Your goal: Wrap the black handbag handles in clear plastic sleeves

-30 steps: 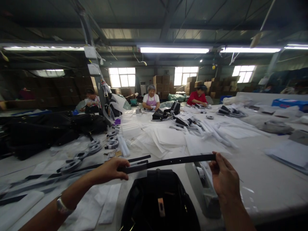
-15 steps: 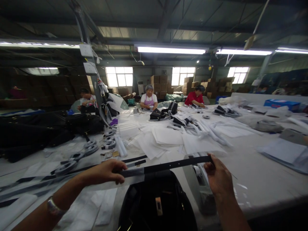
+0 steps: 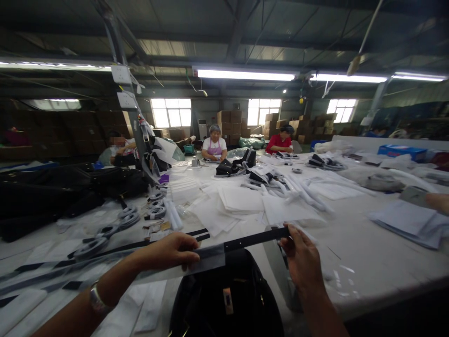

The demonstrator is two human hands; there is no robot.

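Note:
A black strap (image 3: 257, 238) with small holes stretches between my two hands, above a black bag (image 3: 228, 290) that has a metal clasp. My right hand (image 3: 300, 252) pinches the strap's bare end. Around the strap's other part lies a clear plastic sleeve (image 3: 212, 256), and my left hand (image 3: 178, 250) is closed on it with the strap inside. The sleeve trails off to the left under my forearm. Behind my right hand stands a grey tape dispenser (image 3: 277, 262), partly hidden.
White sheets (image 3: 242, 201) are piled mid-table. More black straps (image 3: 199, 233) and coiled wrapped straps (image 3: 128, 217) lie left. Black bags (image 3: 42, 187) are heaped far left. Several co-workers sit across the table. Another person's hand (image 3: 438, 202) reaches in at right, beside stacked sheets (image 3: 407, 220).
My left hand and the sleeve have moved right along the strap, covering more of it. My right hand has shifted a little left. Another person's hand has appeared at the right edge.

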